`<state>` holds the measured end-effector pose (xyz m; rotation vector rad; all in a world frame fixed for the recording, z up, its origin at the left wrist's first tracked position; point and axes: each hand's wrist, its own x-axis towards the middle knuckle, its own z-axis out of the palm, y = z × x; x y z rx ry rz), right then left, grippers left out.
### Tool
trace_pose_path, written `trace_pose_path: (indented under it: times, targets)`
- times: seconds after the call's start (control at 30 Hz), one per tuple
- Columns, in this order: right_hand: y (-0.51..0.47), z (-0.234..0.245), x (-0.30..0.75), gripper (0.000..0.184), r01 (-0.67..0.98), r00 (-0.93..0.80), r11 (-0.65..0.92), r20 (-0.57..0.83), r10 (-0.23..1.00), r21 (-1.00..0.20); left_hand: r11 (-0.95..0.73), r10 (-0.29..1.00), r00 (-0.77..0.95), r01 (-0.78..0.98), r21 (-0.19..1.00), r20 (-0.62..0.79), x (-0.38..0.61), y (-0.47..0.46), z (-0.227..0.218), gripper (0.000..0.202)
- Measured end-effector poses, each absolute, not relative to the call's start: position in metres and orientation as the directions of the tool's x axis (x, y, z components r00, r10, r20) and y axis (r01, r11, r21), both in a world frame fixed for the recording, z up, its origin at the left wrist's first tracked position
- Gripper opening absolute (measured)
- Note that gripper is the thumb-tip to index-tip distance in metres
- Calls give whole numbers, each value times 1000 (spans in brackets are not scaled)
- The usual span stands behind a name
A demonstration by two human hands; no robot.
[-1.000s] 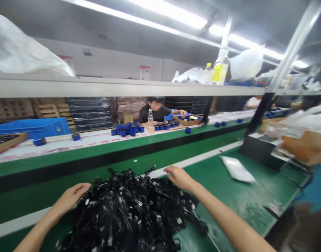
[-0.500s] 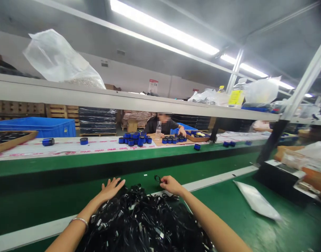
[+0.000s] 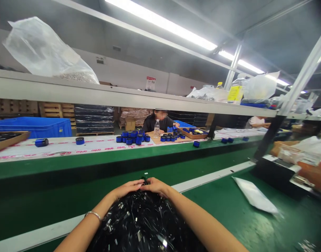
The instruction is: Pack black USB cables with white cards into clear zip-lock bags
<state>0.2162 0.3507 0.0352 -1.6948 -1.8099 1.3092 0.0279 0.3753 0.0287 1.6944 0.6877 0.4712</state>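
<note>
On the bench [image 3: 220, 199], we have the heap [image 3: 139, 225] of black cables. Our left hand [image 3: 125, 189] and right hand [image 3: 156, 186] meet at its far edge (tips close together); we cannot tell whether either pinches the cable [image 3: 144, 179] between them.

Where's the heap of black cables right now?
In the head view, the heap lies at the bottom centre, just below the left hand and right hand, and left of the white packet.
</note>
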Motion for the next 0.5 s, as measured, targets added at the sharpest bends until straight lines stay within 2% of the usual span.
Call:
trace_pose_path:
  times: [0.13, 0.3, 0.4, 0.5]
  targets:
    - [323, 48, 257, 28, 633, -228, -42, -237, 944, -773, -195, 563, 825, 194, 962, -52, 55, 366, 35, 35]
    - [289, 62, 299, 25, 768, -217, 51, -184, 959, -639, -315, 436, 893, 265, 911, -109, 94, 355, 41, 31]
    - [276, 65, 311, 24, 855, -157, 28, -208, 965, -518, -433, 441, 891, 314, 845, -105, 106, 350, 44, 29]
    - [269, 65, 315, 27, 903, -107, -6, -237, 966, -430, -524, 519, 852, 381, 762, -69, 109, 347, 46, 29]
